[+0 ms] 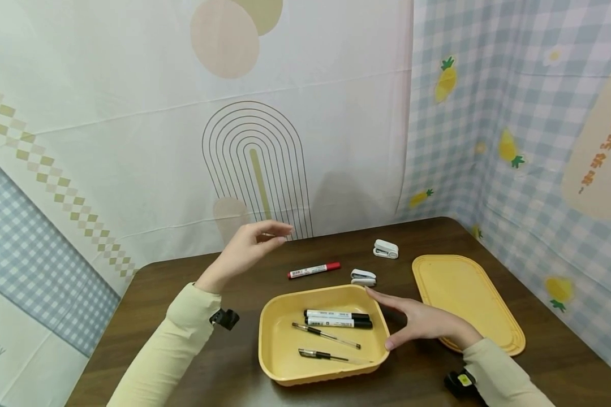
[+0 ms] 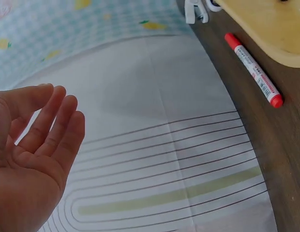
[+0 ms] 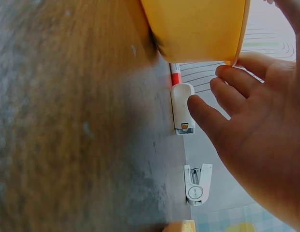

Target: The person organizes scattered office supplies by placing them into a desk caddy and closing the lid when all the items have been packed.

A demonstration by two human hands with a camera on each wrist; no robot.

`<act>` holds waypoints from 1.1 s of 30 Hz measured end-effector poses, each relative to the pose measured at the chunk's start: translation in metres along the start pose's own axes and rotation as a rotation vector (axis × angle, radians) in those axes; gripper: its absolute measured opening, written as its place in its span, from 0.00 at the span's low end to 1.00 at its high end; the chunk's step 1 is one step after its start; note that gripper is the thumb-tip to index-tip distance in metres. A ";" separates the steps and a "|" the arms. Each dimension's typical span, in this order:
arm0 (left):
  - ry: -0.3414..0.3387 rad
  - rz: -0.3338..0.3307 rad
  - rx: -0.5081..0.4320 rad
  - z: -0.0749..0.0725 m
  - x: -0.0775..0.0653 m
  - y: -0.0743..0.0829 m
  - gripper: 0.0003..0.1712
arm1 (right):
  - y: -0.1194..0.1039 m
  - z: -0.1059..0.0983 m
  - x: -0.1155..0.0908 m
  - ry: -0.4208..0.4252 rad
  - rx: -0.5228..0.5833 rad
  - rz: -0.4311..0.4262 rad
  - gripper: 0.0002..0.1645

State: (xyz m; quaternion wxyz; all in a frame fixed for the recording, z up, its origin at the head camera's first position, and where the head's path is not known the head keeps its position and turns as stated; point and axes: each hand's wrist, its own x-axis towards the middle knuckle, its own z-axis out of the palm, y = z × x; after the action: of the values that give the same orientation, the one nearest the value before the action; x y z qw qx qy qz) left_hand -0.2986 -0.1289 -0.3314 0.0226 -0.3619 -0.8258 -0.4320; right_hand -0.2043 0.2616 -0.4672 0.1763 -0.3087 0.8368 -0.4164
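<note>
My left hand is raised over the far left of the table with relaxed fingers, holding nothing. In the left wrist view its palm shows bare. Against the right side of a yellow plastic box lies my right hand, fingertips at the far right corner and thumb at the near rim. Its fingers look extended in the right wrist view. Inside the box are two white markers with black caps and two gel pens. A red-capped marker lies behind the box.
A small white stapler lies right behind the box, and another white stapler farther back. The yellow lid lies flat at the right of the dark wooden table. A patterned cloth hangs along the table's back edge.
</note>
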 end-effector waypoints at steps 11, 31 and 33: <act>0.121 -0.070 -0.071 0.006 0.005 -0.030 0.19 | 0.004 0.000 -0.001 0.002 -0.012 -0.026 0.61; 0.129 -0.226 -0.093 0.040 0.005 -0.091 0.22 | 0.002 0.001 -0.002 0.003 0.018 -0.009 0.60; 0.127 -0.237 -0.087 0.044 0.003 -0.096 0.22 | 0.003 0.001 -0.002 0.006 0.013 -0.019 0.61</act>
State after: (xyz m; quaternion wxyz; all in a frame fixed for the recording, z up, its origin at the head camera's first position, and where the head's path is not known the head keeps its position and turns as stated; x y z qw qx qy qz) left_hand -0.3483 -0.1305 -0.4250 0.0077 -0.2343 -0.8403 -0.4888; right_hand -0.2037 0.2635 -0.4696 0.1718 -0.3142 0.8316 -0.4246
